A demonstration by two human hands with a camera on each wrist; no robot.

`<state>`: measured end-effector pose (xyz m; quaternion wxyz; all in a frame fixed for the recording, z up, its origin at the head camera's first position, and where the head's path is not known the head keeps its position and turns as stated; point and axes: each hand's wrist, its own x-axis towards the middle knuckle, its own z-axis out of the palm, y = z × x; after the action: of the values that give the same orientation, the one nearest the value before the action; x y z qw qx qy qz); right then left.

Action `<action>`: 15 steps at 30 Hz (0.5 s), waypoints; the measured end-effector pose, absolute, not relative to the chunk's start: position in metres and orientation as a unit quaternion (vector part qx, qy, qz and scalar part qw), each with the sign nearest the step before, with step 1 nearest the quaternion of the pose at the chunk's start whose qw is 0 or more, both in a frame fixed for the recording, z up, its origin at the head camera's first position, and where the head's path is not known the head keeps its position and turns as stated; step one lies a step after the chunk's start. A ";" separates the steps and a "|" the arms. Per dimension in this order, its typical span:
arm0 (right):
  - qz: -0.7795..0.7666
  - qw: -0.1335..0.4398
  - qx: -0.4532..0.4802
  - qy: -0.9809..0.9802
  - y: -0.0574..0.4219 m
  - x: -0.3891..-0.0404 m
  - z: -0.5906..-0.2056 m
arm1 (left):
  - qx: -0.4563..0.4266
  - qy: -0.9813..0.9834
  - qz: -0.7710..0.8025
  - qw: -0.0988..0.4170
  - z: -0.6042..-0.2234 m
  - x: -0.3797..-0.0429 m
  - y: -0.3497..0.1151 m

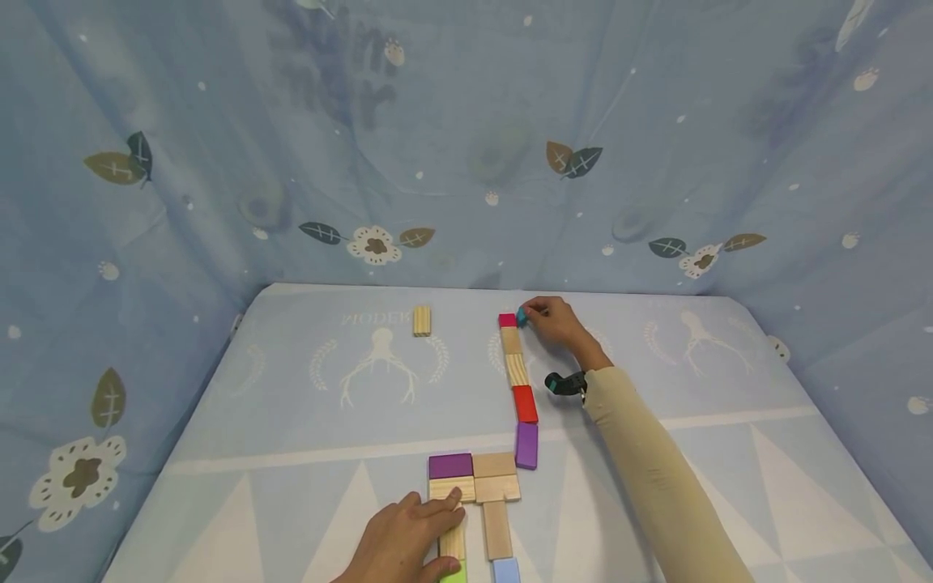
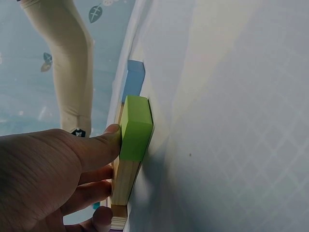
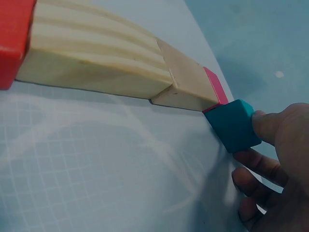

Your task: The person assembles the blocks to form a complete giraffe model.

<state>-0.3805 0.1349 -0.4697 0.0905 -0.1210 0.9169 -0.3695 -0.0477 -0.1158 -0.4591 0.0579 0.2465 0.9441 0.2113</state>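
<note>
My right hand [image 1: 557, 324] pinches a teal wooden block [image 3: 231, 125] between thumb and fingers. That block sits right at the pink-red block [image 1: 507, 320] that tops a column of blocks on the table. Below the pink-red one, the column runs through two plain wood blocks [image 1: 514, 368], a red block [image 1: 525, 404] and a purple block [image 1: 526, 446]. Near the front, my left hand [image 1: 404, 534] rests on other blocks, fingers stretched over a striped wood block [image 1: 445, 489]. In the left wrist view its thumb touches the green block [image 2: 137, 128].
A striped wood block [image 1: 422, 321] lies apart at the back. Beside the left hand are a dark purple block [image 1: 450, 465], plain wood blocks [image 1: 497, 530] and a light blue block [image 1: 506, 571]. A patterned blue cloth [image 1: 466, 162] hangs behind the table [image 1: 291, 421].
</note>
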 end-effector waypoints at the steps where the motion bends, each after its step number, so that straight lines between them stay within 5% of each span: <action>1: -0.369 0.091 -0.124 0.917 0.134 -0.381 -0.470 | 0.246 0.944 0.212 0.058 -0.459 -0.048 -0.116; 11: -0.370 0.093 -0.119 0.917 0.132 -0.379 -0.468 | 0.245 0.944 0.211 0.058 -0.460 -0.048 -0.116; 15: -0.354 0.052 -0.134 0.924 0.135 -0.377 -0.468 | 0.248 0.945 0.208 0.055 -0.459 -0.048 -0.116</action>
<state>-0.3766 0.1355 -0.4675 0.0517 -0.1337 0.9244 -0.3536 -0.0475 -0.1160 -0.4586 0.0548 0.2479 0.9447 0.2077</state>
